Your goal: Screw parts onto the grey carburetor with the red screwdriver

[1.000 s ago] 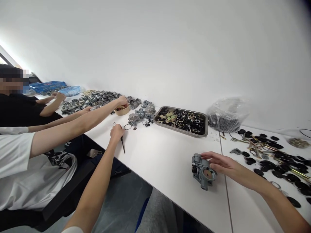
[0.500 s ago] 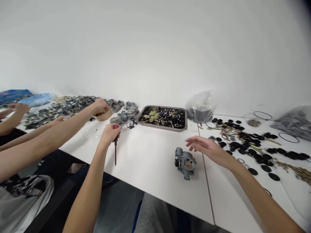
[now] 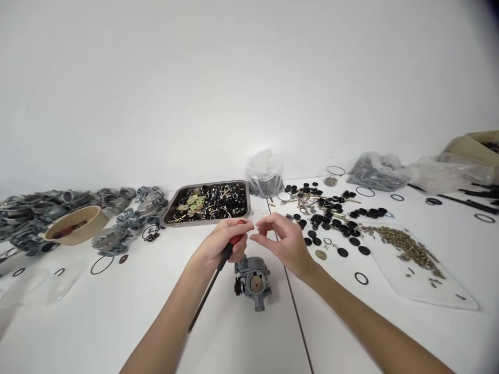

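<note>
L hand [image 3: 221, 240] moved in by R hand [image 3: 289, 244], nr carb [image 3: 254, 283]; fingers [image 3: 238, 252] grip s'driver [image 3: 225, 255]; R fingers [image 3: 275, 221] narrowly parted.

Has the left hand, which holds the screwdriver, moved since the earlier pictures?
Yes, to the right: earlier the left hand was left of the metal tray; now, with the screwdriver, it is in front of the tray's right half.

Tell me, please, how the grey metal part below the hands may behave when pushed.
The grey metal part is probably stiff and fairly heavy, as it looks cast. Pushed, it may turn or rock, since stubs jut from its uneven body. It seems unlikely to roll far, being blocky.
</note>
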Demonstrator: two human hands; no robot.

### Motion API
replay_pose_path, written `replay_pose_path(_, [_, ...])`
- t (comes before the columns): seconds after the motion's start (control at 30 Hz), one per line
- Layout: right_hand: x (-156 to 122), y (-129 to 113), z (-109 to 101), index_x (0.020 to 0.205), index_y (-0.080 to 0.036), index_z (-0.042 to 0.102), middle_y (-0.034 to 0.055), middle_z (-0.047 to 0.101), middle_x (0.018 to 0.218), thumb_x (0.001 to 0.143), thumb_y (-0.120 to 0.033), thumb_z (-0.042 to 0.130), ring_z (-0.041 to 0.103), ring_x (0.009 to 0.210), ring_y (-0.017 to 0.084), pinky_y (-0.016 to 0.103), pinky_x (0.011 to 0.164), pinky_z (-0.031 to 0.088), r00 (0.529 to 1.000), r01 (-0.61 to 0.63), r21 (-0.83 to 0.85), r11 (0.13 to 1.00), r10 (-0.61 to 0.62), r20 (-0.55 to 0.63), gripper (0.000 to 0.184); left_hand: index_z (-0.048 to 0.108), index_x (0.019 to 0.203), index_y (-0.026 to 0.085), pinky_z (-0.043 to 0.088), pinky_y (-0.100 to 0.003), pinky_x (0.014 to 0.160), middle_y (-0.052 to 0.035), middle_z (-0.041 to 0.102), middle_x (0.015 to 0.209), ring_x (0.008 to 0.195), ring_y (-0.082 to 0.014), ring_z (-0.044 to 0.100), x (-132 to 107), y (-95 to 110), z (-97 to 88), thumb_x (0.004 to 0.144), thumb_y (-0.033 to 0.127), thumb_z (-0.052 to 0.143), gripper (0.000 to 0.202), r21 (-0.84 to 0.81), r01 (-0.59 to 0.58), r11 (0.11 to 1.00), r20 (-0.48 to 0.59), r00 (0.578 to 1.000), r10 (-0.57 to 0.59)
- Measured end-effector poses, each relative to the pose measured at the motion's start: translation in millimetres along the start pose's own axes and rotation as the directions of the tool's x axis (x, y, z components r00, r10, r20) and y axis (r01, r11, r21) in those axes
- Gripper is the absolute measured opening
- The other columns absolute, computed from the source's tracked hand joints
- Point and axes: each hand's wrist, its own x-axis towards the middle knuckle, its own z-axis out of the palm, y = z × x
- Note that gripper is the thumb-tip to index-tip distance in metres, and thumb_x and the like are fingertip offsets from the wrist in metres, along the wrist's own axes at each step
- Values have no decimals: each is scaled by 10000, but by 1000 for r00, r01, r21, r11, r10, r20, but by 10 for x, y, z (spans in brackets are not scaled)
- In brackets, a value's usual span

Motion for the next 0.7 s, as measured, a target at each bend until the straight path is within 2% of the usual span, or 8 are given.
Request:
replay_pose_path(0.1, [-23,14,35,882,-198,659,14,639,823,792,-233,757,601,734,123,268,690,530,999,46,-46,998,-47,-18,137,545,740,165,212,-176,303,67,400,369,283,-56,269,-37,-72,7,843,309,632,197,-20,-1,1000,17,1000,1])
replay_pose_path(0.37, [-24,31,57,810,-193,729,24,699,762,827,-158,706,643,713,138,292,671,533,991,109,-104,989,-116,-62,45,543,755,168,250,-182,313,58,428,382,295,-62,295,-45,-125,40,841,307,641,190,-23,-45,999,-92,995,43])
replay_pose_path(0.43, [-8,3,46,802,-193,736,24,702,764,809,-157,722,648,723,138,286,676,535,995,71,-74,995,-76,-69,40,544,768,171,264,-182,318,59,436,387,298,-62,308,-53,-105,59,828,330,660,205,-27,-111,993,-176,979,105])
replay_pose_path(0.47, [-2,-9,37,800,-194,740,24,705,769,794,-167,739,651,726,138,280,676,539,997,17,-41,999,-20,-70,28,529,760,177,265,-181,320,65,430,390,301,-63,317,-54,-89,59,817,348,674,231,-47,-175,983,-264,952,157])
replay_pose_path(0.5, [3,-17,27,796,-195,745,23,708,764,778,-186,758,653,712,134,272,666,543,996,-60,5,998,61,-60,23,504,747,185,263,-181,321,72,421,396,305,-63,325,-54,-69,48,806,371,685,266,-73,-262,962,-378,900,217])
replay_pose_path(0.53, [4,-20,18,790,-195,750,21,708,746,761,-211,776,653,684,130,263,647,546,988,-152,59,987,154,-31,42,472,733,193,259,-182,322,79,413,405,307,-61,328,-52,-47,24,801,396,688,304,-92,-360,929,-500,823,269])
replay_pose_path(0.6, [-5,-4,6,782,-195,761,14,697,683,735,-258,802,640,610,117,247,601,544,944,-330,160,930,323,69,89,402,716,208,254,-193,327,86,413,433,305,-53,319,-44,-4,-60,811,447,668,370,-89,-531,842,-693,640,330])
replay_pose_path(0.7, [-48,59,21,782,-203,774,8,680,629,716,-276,818,622,565,109,242,574,533,880,-473,266,840,434,192,108,344,738,222,251,-204,340,90,434,479,314,-49,327,-22,30,-226,844,520,609,412,8,-660,751,-819,426,383])
